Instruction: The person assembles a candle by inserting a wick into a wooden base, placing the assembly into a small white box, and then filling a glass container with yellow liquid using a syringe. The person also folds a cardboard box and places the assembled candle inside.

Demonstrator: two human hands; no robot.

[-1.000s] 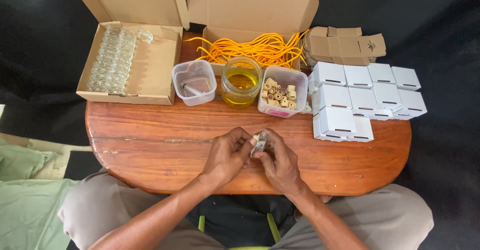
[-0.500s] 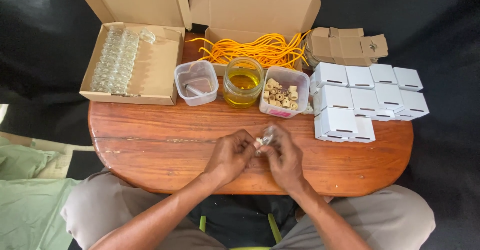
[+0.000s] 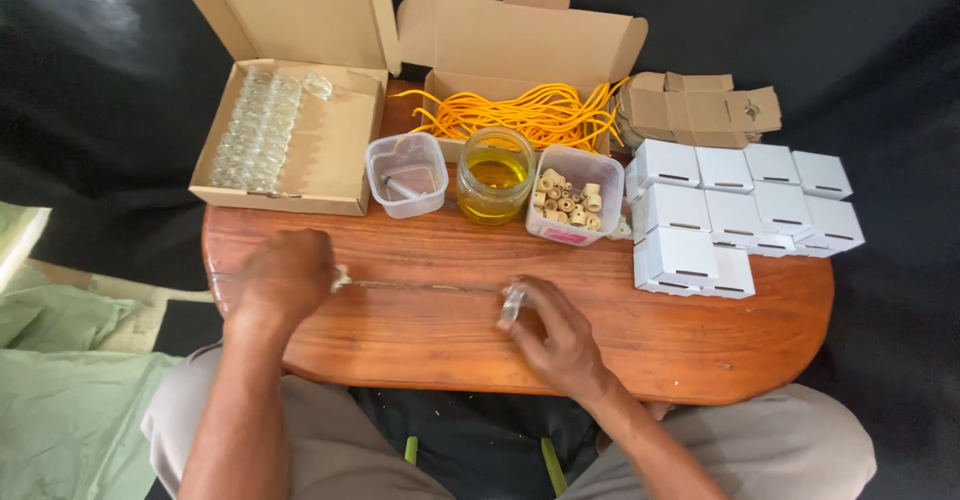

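Left hand (image 3: 285,275) closed, pinching one end of thin string (image 3: 420,285). Right hand (image 3: 555,335) fingers closed on small glass bottle (image 3: 512,305) at other end. String pulled tight just above wood counter (image 3: 700,330), w/ oil jar (image 3: 495,175) & tub of beads (image 3: 575,195) behind.

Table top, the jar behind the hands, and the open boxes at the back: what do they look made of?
Table top: wood by the look, reddish-brown with visible grain and a glossy, varnished sheen. Jar: seems clear glass, see-through with bright glints, holding yellow liquid; clear plastic cannot be ruled out. Open boxes: plain brown cardboard, matte, with folded flaps and raw cut edges.
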